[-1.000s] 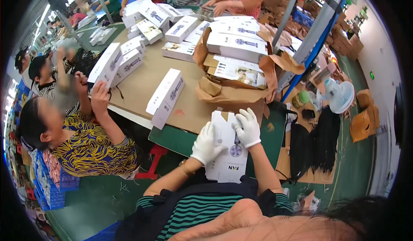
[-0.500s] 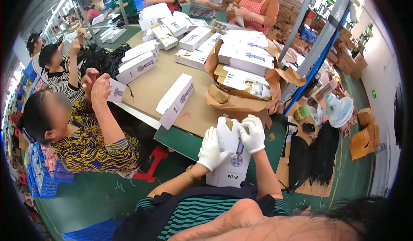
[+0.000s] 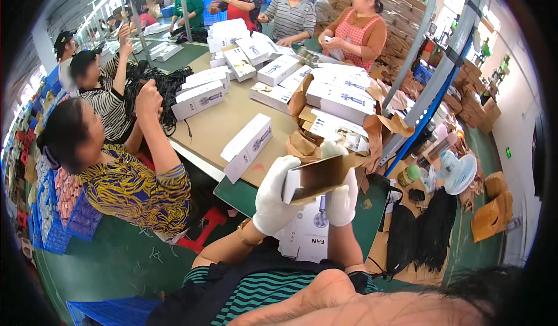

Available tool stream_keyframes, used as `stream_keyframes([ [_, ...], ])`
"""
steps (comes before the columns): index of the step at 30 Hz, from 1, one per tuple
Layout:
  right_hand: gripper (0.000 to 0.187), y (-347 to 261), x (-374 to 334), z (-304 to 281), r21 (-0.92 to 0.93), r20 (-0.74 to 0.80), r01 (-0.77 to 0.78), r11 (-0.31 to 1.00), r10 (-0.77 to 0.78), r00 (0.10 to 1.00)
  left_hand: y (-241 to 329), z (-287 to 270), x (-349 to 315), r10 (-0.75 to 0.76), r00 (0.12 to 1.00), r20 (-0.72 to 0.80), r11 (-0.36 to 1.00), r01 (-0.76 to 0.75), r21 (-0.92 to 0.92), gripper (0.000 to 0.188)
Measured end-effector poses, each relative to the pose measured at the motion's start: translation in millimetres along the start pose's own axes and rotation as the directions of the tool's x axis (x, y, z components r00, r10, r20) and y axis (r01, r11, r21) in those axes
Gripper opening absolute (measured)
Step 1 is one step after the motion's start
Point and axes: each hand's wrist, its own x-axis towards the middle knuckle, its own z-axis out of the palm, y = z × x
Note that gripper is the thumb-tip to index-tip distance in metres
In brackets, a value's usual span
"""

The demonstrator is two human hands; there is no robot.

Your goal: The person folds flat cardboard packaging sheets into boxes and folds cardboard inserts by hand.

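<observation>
A white cardboard carton, spread into a box shape with its brown inside showing through the open end, is held up in front of me. My left hand, in a white glove, wraps its left side. My right hand, gloved too, grips the right side; some of its fingers are behind the carton. Beneath lies a flat white carton with a fan picture, partly covered by my hands and the held carton. Farther left a closed-up white fan box lies on the brown board.
An opened brown paper-lined carton holds white boxes ahead. More fan boxes are piled across the table. A co-worker sits at left; others stand beyond. A metal post rises at right, near a blue-white fan.
Both hands have gone from lying on a flat carton to holding an opened-out one above the table. The view has shifted slightly. The co-worker at left has turned the head and moved the raised hands.
</observation>
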Motion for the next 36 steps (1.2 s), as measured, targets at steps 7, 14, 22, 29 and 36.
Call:
stream_keyframes([
  [7,0.022,-4.5,-14.7,19.9,-0.048,-0.169,-0.001,0.999,-0.007,0.986,-11.7,11.8,-17.1,0.228,0.941,-0.249,0.939,-0.28,-0.201,0.073],
  [14,0.051,-14.9,-8.3,19.4,0.243,-0.175,-0.203,0.948,0.249,0.953,-11.5,-11.0,-3.3,0.314,0.948,0.057,0.929,-0.319,0.187,0.052],
  [22,0.039,25.2,-23.5,3.9,-0.126,0.209,0.14,0.982,-0.112,0.971,-27.8,-46.2,2.4,-0.101,0.973,0.206,0.952,0.155,-0.266,0.027],
  [29,0.026,33.5,-26.5,29.9,0.154,0.086,-0.176,0.972,0.164,0.983,-43.4,-44.0,-2.9,-0.258,0.962,0.085,0.889,0.271,-0.37,0.021],
  [36,0.019,53.0,-20.9,17.9,-0.084,0.186,-0.153,0.985,0.166,0.968,-61.6,-45.5,-1.4,-0.366,0.901,0.232,0.784,0.433,-0.445,0.047],
])
